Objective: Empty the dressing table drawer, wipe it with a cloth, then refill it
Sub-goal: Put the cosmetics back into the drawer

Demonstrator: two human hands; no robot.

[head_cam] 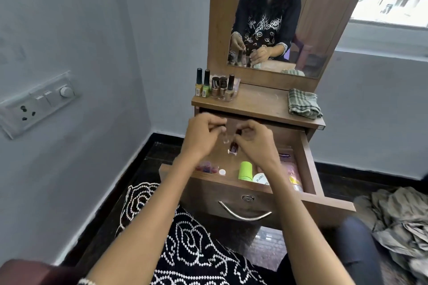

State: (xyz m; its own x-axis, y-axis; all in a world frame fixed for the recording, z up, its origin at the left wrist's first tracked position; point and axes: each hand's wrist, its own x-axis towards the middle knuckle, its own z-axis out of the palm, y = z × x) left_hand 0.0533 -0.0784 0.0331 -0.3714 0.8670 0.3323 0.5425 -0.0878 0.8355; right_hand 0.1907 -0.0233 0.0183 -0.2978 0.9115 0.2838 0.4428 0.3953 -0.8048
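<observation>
My left hand: raised over the back of the open drawer, fingers curled, pinching a small clear bottle by its top; motion blur hides the details.
My right hand: just beside the left, fingers curled round the cap of a dark red nail polish bottle, which hangs upright below my fingertips.
Drawer: pulled well out of the dressing table, not emptied. Inside lie a lime-green tube, a white round container printed with lettering, a small white cap, a cluster of reddish little bottles at the left, and pinkish tubes along the right wall.
Tabletop: five nail polish bottles stand in a row at the left rear corner.
Cloth: green checked, folded, lying at the right end of the tabletop, well apart from my hands.
Mirror: reflects both my hands holding bottles.
</observation>
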